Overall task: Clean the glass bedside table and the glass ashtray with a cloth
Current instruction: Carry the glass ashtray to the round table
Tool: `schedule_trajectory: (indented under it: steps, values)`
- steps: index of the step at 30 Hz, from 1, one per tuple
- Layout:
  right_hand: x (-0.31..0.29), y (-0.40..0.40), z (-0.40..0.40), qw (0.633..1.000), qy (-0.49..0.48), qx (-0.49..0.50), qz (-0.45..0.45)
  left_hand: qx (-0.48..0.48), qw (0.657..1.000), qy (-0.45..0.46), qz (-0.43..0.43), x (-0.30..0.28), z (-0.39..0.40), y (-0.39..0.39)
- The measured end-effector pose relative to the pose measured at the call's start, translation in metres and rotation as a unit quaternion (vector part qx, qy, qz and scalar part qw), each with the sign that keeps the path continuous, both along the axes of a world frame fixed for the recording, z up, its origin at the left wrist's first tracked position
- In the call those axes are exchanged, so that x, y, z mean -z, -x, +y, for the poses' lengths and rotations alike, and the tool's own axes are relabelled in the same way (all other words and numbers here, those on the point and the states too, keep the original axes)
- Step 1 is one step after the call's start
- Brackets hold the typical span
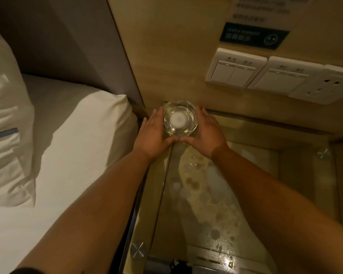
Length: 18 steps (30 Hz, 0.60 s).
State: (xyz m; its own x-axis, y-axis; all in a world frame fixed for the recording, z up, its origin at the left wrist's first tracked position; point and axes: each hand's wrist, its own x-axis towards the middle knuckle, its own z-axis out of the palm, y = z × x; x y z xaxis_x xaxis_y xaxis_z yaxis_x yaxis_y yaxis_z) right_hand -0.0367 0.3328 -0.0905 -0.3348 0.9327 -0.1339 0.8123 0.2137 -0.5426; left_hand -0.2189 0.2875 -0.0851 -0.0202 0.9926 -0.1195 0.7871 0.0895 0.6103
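Glass ashtray point(180, 120) was cupped between left hand point(153, 133) and right hand point(205, 134), at far corner of spotted glass surface point(202, 194), beside the bed point(67, 135).

Bare forearms, dark sleeve edge point(20, 270)

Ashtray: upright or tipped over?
Upright: the ashtray sits mouth-up on the glass table, its round bowl facing the camera, between both hands.
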Motion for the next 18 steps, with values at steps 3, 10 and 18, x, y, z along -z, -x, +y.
schedule_trajectory:
  steps: [3, 10, 18]
  values:
    - [-0.005, -0.012, -0.014, 1.000, 0.005, 0.008, 0.011, 0.019, 1.000, -0.010, 0.006, 0.000, -0.011, -0.009]
    - [-0.016, -0.054, -0.090, 0.998, 0.003, 0.046, 0.035, 0.069, 0.998, -0.005, 0.000, -0.011, -0.066, -0.047]
    - [-0.027, -0.076, -0.205, 0.984, 0.066, 0.147, 0.071, 0.138, 0.990, 0.005, -0.009, -0.031, -0.157, -0.071]
